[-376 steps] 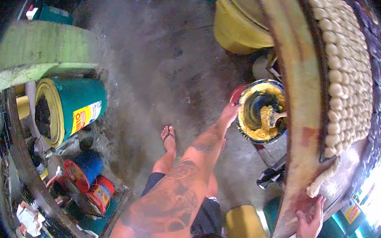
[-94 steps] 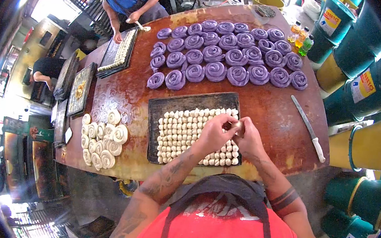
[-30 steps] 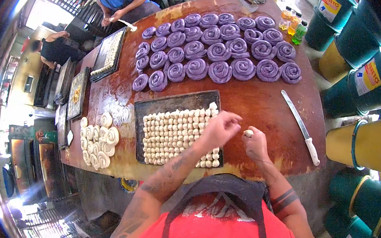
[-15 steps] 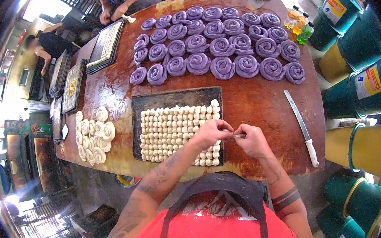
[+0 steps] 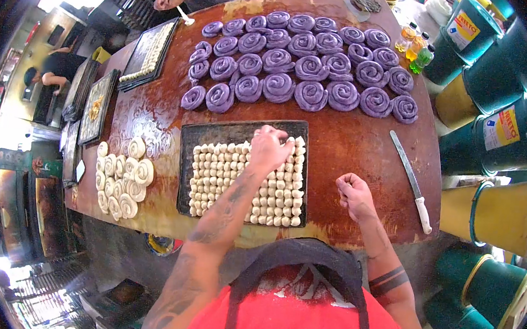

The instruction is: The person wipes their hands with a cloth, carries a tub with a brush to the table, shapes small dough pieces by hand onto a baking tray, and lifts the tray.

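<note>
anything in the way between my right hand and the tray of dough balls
Nothing visible: only tabletop lies between your right hand and the tray. Your left hand is over the dough balls' far rows, and the knife lies on the other side of your right hand.

A bakery workroom: dough spirals [image 5: 310, 92] and trays [image 5: 223, 126] cover a worktable [image 5: 353, 147].

A white-handled knife [image 5: 410, 180] lies near the purple dough coils [image 5: 343, 97].
</note>
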Available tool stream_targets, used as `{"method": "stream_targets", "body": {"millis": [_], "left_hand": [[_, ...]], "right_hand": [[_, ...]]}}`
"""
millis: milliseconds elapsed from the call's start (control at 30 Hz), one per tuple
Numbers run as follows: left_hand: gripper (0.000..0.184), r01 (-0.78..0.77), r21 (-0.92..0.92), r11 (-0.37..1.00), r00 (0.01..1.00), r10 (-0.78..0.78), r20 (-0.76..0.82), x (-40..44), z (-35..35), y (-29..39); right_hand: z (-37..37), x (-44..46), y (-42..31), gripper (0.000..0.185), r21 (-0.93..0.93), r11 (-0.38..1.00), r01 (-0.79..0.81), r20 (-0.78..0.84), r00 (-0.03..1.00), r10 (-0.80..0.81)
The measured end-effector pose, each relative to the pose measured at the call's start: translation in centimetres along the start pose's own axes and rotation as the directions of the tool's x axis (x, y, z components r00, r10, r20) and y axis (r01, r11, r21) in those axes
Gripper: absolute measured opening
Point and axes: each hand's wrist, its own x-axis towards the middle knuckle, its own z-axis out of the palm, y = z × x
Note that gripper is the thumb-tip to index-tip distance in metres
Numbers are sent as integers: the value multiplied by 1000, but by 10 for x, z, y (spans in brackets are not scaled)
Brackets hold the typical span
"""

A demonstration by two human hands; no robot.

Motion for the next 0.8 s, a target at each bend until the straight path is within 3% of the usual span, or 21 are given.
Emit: {"method": "stream_targets", "body": {"millis": [67, 100, 200, 267, 300, 333, 400, 467, 533, 600, 667, 733, 800], "left_hand": [[40, -68, -81, 994, 970, 47, -237, -16, -15, -14], [38, -26, -222, 975, 980, -20, -200, -25, -33, -13], [37, 228, -356, 906, 973, -228, 42, -69, -59, -29], [34, 388, -452, 803, 920, -304, 249, -97, -87, -20], [33, 464, -510, 724, 885, -356, 299, -116, -81, -32], [30, 371, -520, 769, 929, -309, 206, -133, -85, -33], [29, 399, -458, 794, 916, -320, 243, -164, -101, -38], [28, 427, -460, 778, 904, -365, 222, -192, -111, -53], [27, 473, -476, 741, 877, -447, 176, -216, -123, -76], [27, 524, -514, 679, 829, -545, 125, -236, -136, -101], [27, 496, -534, 685, 814, -581, 11, -246, -155, -132], [26, 495, -522, 695, 785, -615, -75, -254, -166, -181], [27, 497, -469, 730, 741, -638, -210, -249, -182, -224]], "right_hand": [[4, 18, -2, 26, -184, 982, 30, 16, 999, -28], [20, 30, -10, 26, -274, 958, 83, 10, 996, -83], [72, 60, -39, 25, -441, 827, 348, 122, 936, -329], [93, 108, -34, 24, -623, 356, 696, 340, 651, -679], [108, 118, -42, 24, -613, 415, 672, 352, 703, -618], [120, 111, -57, 21, -695, 386, 607, 358, 757, -546], [127, 135, -50, 19, -808, 182, 561, 407, 754, -516], [129, 138, -50, 25, -821, -104, 562, 539, 701, -468], [124, 144, -38, 26, -789, -113, 604, 579, 670, -464], [122, 144, -37, 27, -820, -36, 571, 536, 747, -393], [131, 122, -48, 34, -825, 277, 492, 383, 848, -367], [129, 121, -43, 43, -835, 81, 544, 394, 694, -602], [128, 108, -40, 41, -810, 180, 559, 312, 669, -674]]}}
